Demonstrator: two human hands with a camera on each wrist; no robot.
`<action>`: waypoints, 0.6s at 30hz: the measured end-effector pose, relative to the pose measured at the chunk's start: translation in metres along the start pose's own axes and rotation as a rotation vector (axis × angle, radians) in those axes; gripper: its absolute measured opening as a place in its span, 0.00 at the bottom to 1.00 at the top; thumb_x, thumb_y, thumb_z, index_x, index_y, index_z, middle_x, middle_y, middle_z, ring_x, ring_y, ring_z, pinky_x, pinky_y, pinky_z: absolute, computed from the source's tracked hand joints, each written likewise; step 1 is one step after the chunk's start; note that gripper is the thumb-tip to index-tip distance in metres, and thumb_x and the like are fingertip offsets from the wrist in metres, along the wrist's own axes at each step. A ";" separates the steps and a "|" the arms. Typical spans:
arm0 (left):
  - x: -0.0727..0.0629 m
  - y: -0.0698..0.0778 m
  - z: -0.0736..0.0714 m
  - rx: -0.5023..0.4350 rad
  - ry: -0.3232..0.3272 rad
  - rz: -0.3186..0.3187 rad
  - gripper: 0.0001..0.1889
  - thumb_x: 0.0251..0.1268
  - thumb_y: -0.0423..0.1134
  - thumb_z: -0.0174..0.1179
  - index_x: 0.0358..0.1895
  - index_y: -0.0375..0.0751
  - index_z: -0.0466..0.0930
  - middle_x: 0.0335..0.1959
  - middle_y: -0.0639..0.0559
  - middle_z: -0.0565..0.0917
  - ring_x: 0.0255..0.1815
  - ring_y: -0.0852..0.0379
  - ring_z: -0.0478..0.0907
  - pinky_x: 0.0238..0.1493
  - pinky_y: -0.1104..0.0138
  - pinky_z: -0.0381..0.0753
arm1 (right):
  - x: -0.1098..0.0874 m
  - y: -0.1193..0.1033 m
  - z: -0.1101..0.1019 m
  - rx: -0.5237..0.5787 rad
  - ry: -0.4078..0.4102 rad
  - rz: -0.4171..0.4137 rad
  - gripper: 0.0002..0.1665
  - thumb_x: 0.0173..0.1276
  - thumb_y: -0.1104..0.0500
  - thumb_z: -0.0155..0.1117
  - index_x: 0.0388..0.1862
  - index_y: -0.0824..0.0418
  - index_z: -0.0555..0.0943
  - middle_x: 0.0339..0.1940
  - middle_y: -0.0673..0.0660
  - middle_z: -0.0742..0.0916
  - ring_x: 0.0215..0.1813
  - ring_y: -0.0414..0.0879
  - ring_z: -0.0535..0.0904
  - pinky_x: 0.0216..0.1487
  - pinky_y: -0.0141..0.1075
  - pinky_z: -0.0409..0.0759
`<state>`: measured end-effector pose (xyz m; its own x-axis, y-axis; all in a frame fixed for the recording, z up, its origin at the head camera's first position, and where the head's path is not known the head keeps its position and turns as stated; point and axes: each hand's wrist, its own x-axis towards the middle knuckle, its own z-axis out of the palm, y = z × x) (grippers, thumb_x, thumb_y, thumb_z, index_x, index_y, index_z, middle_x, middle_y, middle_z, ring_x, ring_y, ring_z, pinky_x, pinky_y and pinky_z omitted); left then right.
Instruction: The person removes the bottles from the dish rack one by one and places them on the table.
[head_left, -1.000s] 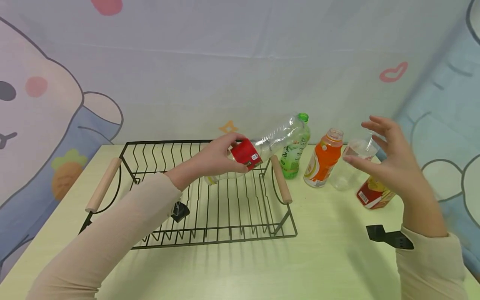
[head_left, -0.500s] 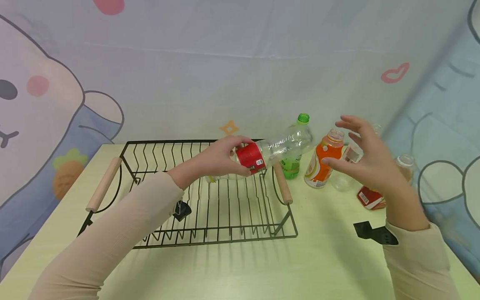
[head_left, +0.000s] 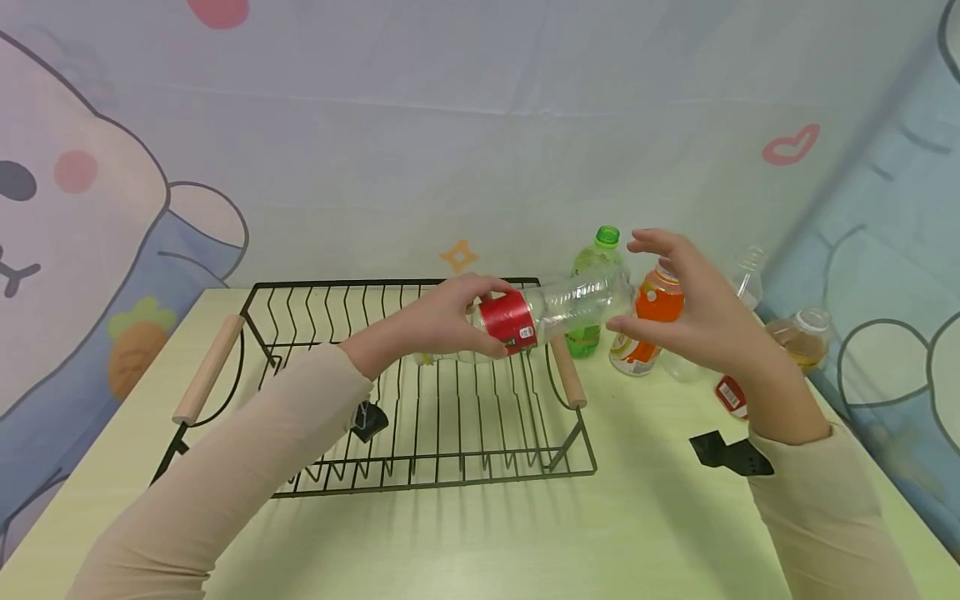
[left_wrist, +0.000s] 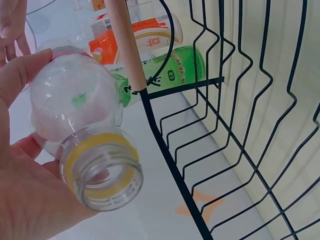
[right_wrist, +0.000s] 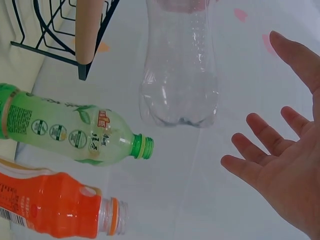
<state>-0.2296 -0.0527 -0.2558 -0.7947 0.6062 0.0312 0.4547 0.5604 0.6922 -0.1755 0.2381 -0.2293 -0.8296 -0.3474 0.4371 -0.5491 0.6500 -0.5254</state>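
My left hand (head_left: 450, 315) grips a clear plastic bottle (head_left: 508, 322) round its red label, above the right part of a black wire rack. The bottle lies nearly level, base to the right and slightly higher. In the left wrist view its uncapped neck (left_wrist: 102, 167) shows a yellow ring. My right hand (head_left: 697, 312) is beside the base, fingers spread and thumb apart. The right wrist view shows a gap between this hand (right_wrist: 282, 167) and the bottle's base (right_wrist: 180, 100). Behind the bottle stands a green-capless bottle (right_wrist: 65, 130) with a green neck.
The rack has wooden handles (head_left: 564, 371) at both ends. Right of it stand an orange-labelled bottle (head_left: 658, 307), a clear bottle (head_left: 748, 279), a bottle with an amber lower part (head_left: 801, 340) and a red item (head_left: 731, 396), partly hidden by my right arm. A printed cloth hangs behind.
My right hand has moved left, close to the bottle's base. The held bottle has shifted slightly right and tipped nearer to level. My left hand keeps its grip.
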 end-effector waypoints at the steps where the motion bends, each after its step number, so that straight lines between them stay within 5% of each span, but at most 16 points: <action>1: 0.000 0.000 0.000 0.000 -0.003 0.001 0.37 0.49 0.39 0.71 0.66 0.48 0.69 0.49 0.50 0.74 0.49 0.51 0.70 0.41 0.63 0.80 | 0.001 0.000 0.001 0.001 -0.005 -0.002 0.53 0.53 0.62 0.77 0.74 0.57 0.58 0.67 0.60 0.71 0.69 0.59 0.63 0.67 0.60 0.61; 18: 0.007 0.003 0.006 0.038 -0.044 0.023 0.36 0.48 0.39 0.70 0.66 0.50 0.69 0.51 0.50 0.74 0.53 0.52 0.68 0.44 0.61 0.79 | 0.006 -0.002 0.022 -0.016 -0.122 -0.024 0.53 0.53 0.57 0.77 0.73 0.58 0.58 0.68 0.58 0.71 0.70 0.54 0.63 0.65 0.60 0.65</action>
<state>-0.2311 -0.0433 -0.2575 -0.7659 0.6428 0.0143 0.4881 0.5668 0.6637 -0.1813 0.2193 -0.2418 -0.8228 -0.4420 0.3574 -0.5683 0.6509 -0.5033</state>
